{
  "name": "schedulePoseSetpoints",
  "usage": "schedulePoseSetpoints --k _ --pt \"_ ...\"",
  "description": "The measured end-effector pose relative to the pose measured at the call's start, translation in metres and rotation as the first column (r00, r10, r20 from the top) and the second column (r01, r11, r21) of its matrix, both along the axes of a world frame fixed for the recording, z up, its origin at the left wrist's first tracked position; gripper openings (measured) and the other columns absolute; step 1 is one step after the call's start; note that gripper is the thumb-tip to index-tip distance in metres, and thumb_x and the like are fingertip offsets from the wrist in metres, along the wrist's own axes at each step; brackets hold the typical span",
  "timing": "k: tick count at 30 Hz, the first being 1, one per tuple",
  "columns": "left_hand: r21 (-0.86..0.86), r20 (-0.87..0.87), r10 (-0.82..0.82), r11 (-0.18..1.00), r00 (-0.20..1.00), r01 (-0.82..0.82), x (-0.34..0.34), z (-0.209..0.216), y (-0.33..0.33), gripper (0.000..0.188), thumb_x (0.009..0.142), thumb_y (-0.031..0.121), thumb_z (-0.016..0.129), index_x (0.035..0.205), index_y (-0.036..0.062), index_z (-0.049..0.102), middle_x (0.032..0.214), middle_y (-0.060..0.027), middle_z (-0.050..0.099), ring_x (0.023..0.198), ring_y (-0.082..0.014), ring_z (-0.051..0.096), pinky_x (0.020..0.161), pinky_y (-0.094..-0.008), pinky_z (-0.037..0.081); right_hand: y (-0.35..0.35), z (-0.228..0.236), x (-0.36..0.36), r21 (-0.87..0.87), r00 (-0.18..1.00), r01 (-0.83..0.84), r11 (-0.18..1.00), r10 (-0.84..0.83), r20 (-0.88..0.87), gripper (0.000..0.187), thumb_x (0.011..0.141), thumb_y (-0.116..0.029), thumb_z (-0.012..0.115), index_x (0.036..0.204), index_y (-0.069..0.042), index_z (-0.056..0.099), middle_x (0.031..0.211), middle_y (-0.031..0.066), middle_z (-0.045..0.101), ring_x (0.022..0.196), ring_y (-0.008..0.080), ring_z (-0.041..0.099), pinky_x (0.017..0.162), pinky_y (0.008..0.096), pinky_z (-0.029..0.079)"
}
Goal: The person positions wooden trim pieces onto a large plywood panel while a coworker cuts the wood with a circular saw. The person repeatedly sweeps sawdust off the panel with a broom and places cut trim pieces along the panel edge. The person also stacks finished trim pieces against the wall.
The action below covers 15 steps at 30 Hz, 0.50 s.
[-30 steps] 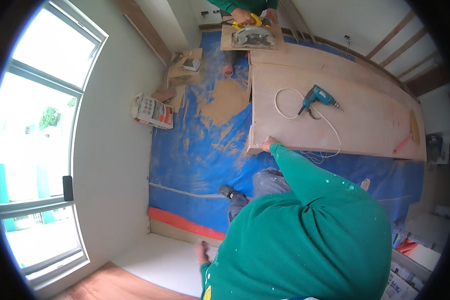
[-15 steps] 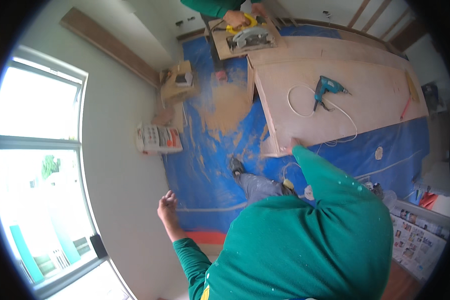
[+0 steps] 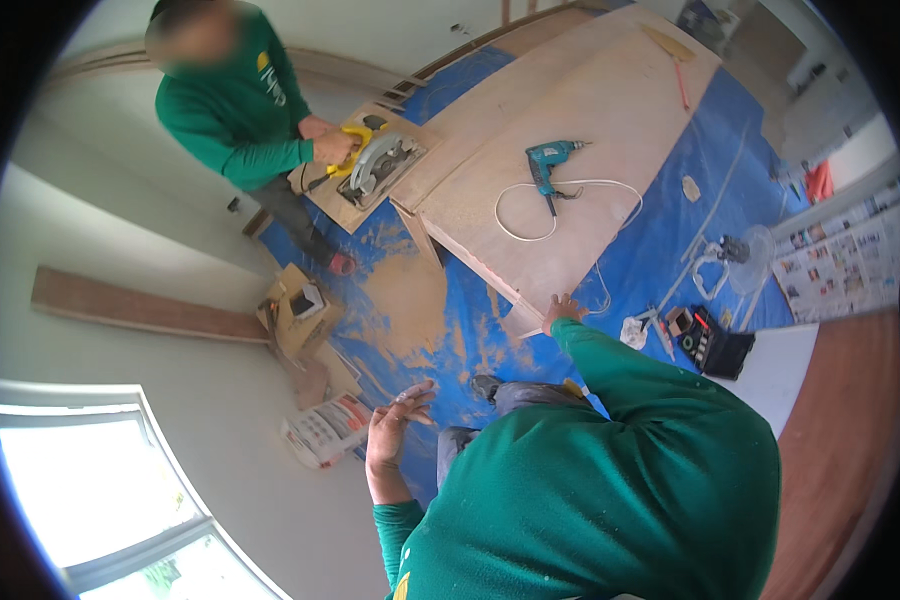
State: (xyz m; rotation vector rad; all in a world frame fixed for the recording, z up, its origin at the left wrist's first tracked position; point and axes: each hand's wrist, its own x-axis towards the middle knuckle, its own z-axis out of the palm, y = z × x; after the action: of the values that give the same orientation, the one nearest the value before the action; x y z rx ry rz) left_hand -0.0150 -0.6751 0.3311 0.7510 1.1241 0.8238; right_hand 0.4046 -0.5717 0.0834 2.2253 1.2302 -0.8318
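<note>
My right hand (image 3: 563, 310) rests on the near corner of a large wooden panel (image 3: 505, 190), its fingers spread and nothing in them. Raised in the air to the left, my left hand (image 3: 402, 412) has its fingers apart, with pale smears on them, and appears to hold nothing. On the panel lies a teal power drill (image 3: 548, 168) with a looped white cord (image 3: 515, 236). At the panel's far left end, a co-worker in green grips the yellow handle of a circular saw (image 3: 380, 162), which sits on a smaller board (image 3: 355, 218).
A blue floor sheet (image 3: 610, 285) carries a heap of sawdust (image 3: 405, 300). By the left wall are a printed sack (image 3: 327, 428) and a cardboard box (image 3: 300, 312). A black tool case (image 3: 718, 350) lies at right. A red pencil-like stick (image 3: 682, 85) rests on the panel.
My view has swung, bringing the co-worker's upper body and the tool case into sight. My left hand has turned and its fingers have spread. My right hand stays at the panel's corner.
</note>
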Motion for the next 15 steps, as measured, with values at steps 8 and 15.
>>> schedulePoseSetpoints --k 8,15 --pt "-0.211 0.089 -0.515 0.827 0.852 0.522 -0.064 -0.043 0.027 0.071 0.102 0.044 0.058 0.153 -0.0026 0.041 0.156 -0.0183 0.047 0.131 -0.0323 0.057 0.103 -0.0430 0.048 -0.153 -0.028 -0.069 -0.060 0.894 0.411 0.910 -0.415 -0.169 0.091 0.086 -0.041 0.070 0.162 -0.013 0.028 0.170 0.0199 0.019 0.156 0.0420 0.019 0.120 0.0650 0.026" --pt "-0.535 -0.155 -0.842 0.512 0.517 0.673 -0.142 -0.195 -0.017 0.057 0.103 0.044 0.061 0.149 0.0121 0.052 0.137 -0.0050 0.063 0.119 -0.0214 0.063 0.095 -0.0427 0.050 -0.451 -0.124 -0.148 -0.191 0.893 0.316 0.929 -0.359 -0.270 0.078 0.077 -0.076 0.070 0.109 -0.006 0.079 0.114 0.0213 0.075 0.106 0.0335 0.072 0.094 0.0435 0.056"
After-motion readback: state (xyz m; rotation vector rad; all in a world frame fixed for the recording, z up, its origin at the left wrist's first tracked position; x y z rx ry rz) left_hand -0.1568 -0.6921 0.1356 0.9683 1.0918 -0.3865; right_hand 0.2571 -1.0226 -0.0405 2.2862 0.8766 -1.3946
